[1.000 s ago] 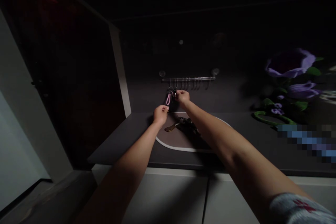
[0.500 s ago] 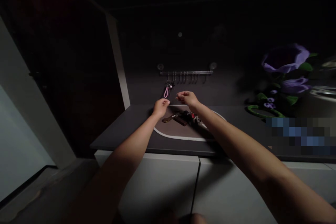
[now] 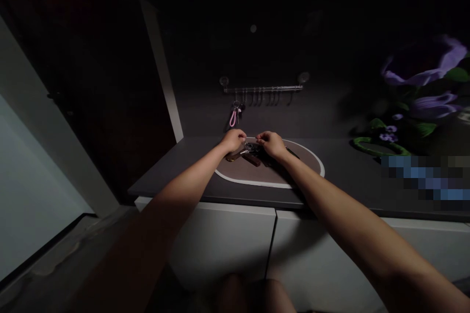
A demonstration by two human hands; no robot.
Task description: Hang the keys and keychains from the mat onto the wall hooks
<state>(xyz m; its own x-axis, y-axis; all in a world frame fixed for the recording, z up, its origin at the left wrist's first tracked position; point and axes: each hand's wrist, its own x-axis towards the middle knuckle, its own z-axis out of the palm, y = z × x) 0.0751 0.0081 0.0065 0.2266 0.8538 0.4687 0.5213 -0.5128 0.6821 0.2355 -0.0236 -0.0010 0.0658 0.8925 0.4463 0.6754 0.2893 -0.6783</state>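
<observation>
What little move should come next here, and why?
Probably pinch a piece from the jumble of small brown and silvery items on the brown, white-rimmed oval mat: the bare left hand and bare right hand are close by, though any grip is unclear.

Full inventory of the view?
Hook rail: 1, clear, on wall
Keyring strap: 1, pink, hanging at rail's left
Disc: 1, pale, above rail
Countertop: 1, dark, centre
Mat: 1, brown, white-rimmed, on countertop
Small items: several, brown/metallic, on mat
Cabinet doors: 2+, pale, below countertop
Flowers: several, purple, right
Loop: 1, green, right
Door: 1, dark, left
Left hand: 1, bare, at mat
Right hand: 1, bare, at mat
Forearms: 2, bare, foreground
Legs: 2, bare, bottom
</observation>
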